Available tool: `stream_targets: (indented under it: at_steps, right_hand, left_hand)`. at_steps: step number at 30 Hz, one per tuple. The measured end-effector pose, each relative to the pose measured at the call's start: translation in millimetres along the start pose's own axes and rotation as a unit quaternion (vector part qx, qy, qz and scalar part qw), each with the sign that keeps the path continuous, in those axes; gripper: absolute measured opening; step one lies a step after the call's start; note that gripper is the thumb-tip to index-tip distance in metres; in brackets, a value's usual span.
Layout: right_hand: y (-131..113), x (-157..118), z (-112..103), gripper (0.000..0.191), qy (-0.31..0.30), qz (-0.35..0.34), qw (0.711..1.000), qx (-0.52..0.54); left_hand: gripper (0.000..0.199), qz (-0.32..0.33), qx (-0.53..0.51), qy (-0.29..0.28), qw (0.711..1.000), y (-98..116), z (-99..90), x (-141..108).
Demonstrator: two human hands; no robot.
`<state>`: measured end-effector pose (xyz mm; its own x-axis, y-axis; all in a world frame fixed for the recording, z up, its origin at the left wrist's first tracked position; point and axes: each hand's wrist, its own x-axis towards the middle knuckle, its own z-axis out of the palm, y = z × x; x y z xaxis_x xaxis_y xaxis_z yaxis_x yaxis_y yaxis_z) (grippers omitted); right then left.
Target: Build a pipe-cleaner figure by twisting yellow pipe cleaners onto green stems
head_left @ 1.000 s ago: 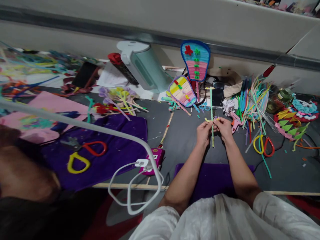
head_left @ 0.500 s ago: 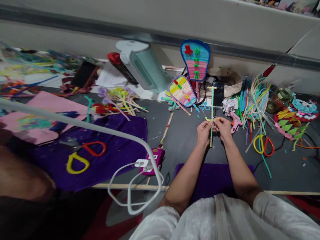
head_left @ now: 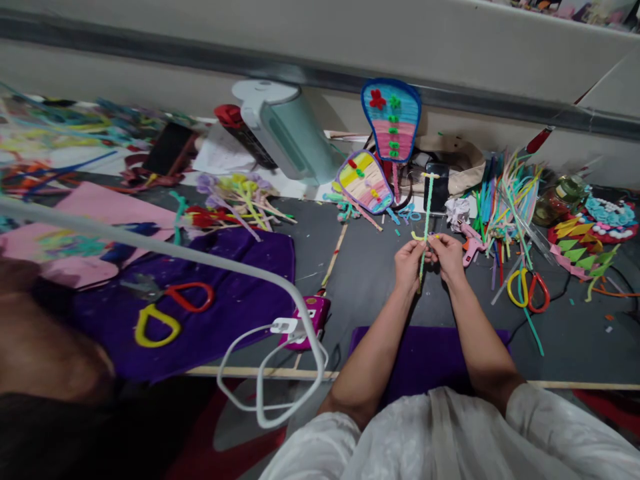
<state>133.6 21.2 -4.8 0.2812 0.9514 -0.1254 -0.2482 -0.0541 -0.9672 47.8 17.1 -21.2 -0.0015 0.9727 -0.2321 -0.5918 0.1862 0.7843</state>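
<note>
Between both hands is a light-green pipe cleaner stem (head_left: 429, 203), held nearly upright with its top leaning a little right. A short pale-yellow piece crosses its top end, and a yellow pipe cleaner (head_left: 417, 237) crosses it lower down, at my fingers. My left hand (head_left: 410, 263) pinches around the lower stem from the left. On the other side, my right hand (head_left: 447, 257) has its fingertips closed at the yellow cross-piece, close to the stem. A pink glue gun (head_left: 471, 244) lies just beyond my right hand.
Yellow-and-red scissors (head_left: 528, 291) and a pipe cleaner bundle (head_left: 507, 200) lie right. Behind stand two fan-shaped crafts (head_left: 393, 120), a phone (head_left: 437, 189) and a kettle (head_left: 290, 133). A white cable (head_left: 200, 260) crosses the left, near more scissors (head_left: 157, 325) and another person's arm (head_left: 45, 327).
The top of the green stem has tipped slightly to the right. My hands stay in nearly the same place. The other person's arm at left has shifted slightly.
</note>
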Motion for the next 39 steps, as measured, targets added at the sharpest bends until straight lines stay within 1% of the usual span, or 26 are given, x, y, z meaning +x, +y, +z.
stream_targets:
  at_steps: [6,12,19,25,28,33,39]
  right_hand:
    - [-5.0,-3.3,2.0,0.025,-0.004,0.013,1.000,0.013]
    - [-6.8,-6.0,5.2,0.026,-0.025,0.032,0.998,0.049]
    - [-4.4,-5.4,5.6,0.028,-0.019,0.036,0.999,0.030]
    - [-4.1,-5.4,4.8,0.026,-0.038,0.047,0.998,0.032]
    - [-6.2,-6.0,4.6,0.025,-0.032,0.045,0.998,0.020]
    - [-9.6,-6.6,3.6,0.027,-0.029,0.041,0.999,0.014]
    - [-9.4,-7.4,4.0,0.026,-0.034,0.034,0.998,0.035]
  left_hand:
    - [0.028,0.007,0.007,0.009,1.000,1.6,1.7,-1.1]
    - [0.026,0.025,0.010,0.010,1.000,1.6,1.3,-1.8]
    - [0.026,0.009,0.008,0.024,1.000,0.9,3.5,-3.6]
    - [0.028,-0.011,-0.020,0.002,1.000,3.1,2.5,-5.9]
    - [0.032,-0.012,-0.010,-0.006,1.000,3.8,1.5,-4.4]
    - [0.036,-0.026,-0.004,-0.037,0.999,5.7,-2.1,-0.4]
    - [0.035,-0.025,-0.004,-0.042,0.999,5.5,-4.8,1.3]
